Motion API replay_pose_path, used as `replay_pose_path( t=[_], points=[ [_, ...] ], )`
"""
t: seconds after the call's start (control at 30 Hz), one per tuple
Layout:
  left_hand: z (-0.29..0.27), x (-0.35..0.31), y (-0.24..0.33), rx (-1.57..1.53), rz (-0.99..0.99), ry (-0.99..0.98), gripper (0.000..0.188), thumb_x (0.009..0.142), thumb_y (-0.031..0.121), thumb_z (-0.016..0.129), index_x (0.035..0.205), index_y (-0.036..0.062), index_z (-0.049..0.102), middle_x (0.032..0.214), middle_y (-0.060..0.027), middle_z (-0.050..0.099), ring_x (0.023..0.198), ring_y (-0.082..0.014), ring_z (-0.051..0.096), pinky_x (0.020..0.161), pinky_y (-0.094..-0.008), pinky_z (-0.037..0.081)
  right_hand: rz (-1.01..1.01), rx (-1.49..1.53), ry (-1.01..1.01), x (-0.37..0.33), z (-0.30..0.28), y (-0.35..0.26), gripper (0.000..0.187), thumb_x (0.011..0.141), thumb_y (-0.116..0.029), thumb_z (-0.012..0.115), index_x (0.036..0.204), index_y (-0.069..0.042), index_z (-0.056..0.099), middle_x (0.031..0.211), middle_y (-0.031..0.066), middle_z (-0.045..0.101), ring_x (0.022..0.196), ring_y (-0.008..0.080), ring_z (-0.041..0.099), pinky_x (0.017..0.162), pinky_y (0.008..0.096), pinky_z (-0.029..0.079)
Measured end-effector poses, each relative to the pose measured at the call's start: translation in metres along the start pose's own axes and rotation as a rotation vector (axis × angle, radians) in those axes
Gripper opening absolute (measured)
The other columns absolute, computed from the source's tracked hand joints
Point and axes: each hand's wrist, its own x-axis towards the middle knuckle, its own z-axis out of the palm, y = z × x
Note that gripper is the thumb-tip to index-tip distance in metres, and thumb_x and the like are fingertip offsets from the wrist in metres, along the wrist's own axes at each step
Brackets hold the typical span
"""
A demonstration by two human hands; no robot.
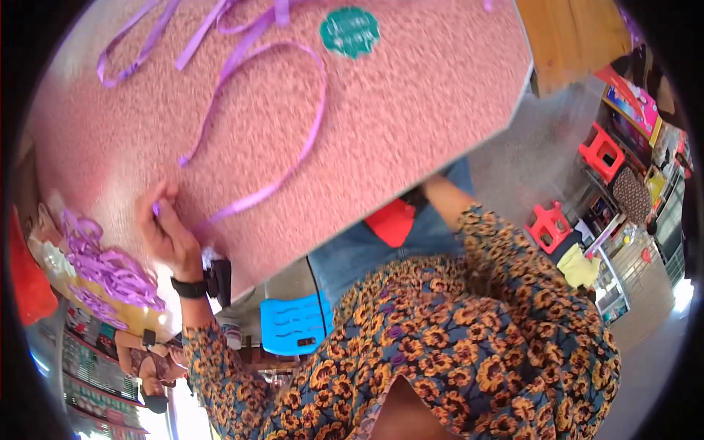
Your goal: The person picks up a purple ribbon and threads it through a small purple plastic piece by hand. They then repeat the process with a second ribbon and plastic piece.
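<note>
My left hand (170,231) is at the table's left side, fingers curled together with a bit of purple ribbon showing between them. From beside that hand a purple ribbon (320,110) runs in a wide loop over the pink table (411,110), one end lying just above my fingers. My right hand (425,192) reaches down at the table's near edge, by my lap. Its fingers are hidden under the edge, close to a red cloth-like piece (392,221). More purple ribbon strips (139,48) lie at the far left of the tabletop.
A tangled heap of purple ribbon (110,264) lies beyond my left hand. On the tabletop is a green round sticker (350,32). A blue stool (293,324) stands below; red stools (548,226) are at the right. Another person (150,367) sits at lower left.
</note>
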Motion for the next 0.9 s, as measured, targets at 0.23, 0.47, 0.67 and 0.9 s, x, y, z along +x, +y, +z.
replay_pose_path(
  t=[0.23, 0.47, 0.67, 0.9],
  points=[
    [0.001, 0.015, 0.018, 0.207, 0.148, 0.016, 0.016, 0.099, 0.007, 0.044, 0.104, -0.0001, 0.057, 0.083, -0.0097, 0.057, 0.075, -0.0201, 0.051, 0.069, -0.0334, 0.041, -0.232, -0.014, 0.015, 0.11, -0.016, -0.031, 0.055, 0.095, -0.037, 0.051, 0.14, -0.006, 0.045, 0.148, 0.0163, 0.042, 0.136, 0.0285, 0.038, 0.113, 0.0372, 0.029],
    [0.007, 0.014, 0.017, 0.255, 0.176, 0.059, 0.014, 0.099, 0.01, 0.047, 0.103, 0.0029, 0.058, 0.078, -0.0066, 0.054, 0.074, -0.0182, 0.05, 0.07, -0.032, 0.04, -0.476, -0.053, -0.051, 0.188, -0.012, -0.062, 0.055, 0.096, -0.036, 0.049, 0.141, -0.005, 0.043, 0.149, 0.0166, 0.04, 0.136, 0.0288, 0.038, 0.113, 0.0376, 0.029],
    [0.015, 0.011, 0.016, 0.303, 0.177, 0.074, 0.013, 0.098, 0.009, 0.048, 0.102, 0.0027, 0.058, 0.079, -0.0065, 0.053, 0.073, -0.0173, 0.049, 0.068, -0.0301, 0.04, -0.586, -0.081, -0.053, 0.201, -0.022, -0.075, 0.054, 0.098, -0.035, 0.047, 0.142, -0.004, 0.041, 0.149, 0.0169, 0.039, 0.136, 0.029, 0.038, 0.113, 0.0378, 0.029],
    [0.008, 0.009, 0.014, 0.251, 0.177, 0.046, 0.013, 0.098, 0.004, 0.046, 0.104, 0.003, 0.058, 0.085, -0.006, 0.051, 0.078, -0.0156, 0.049, 0.073, -0.0274, 0.041, -0.652, -0.119, 0.005, 0.186, -0.028, -0.086, 0.053, 0.099, -0.034, 0.044, 0.142, -0.003, 0.039, 0.15, 0.0172, 0.037, 0.137, 0.0292, 0.037, 0.113, 0.0382, 0.029]
  ],
)
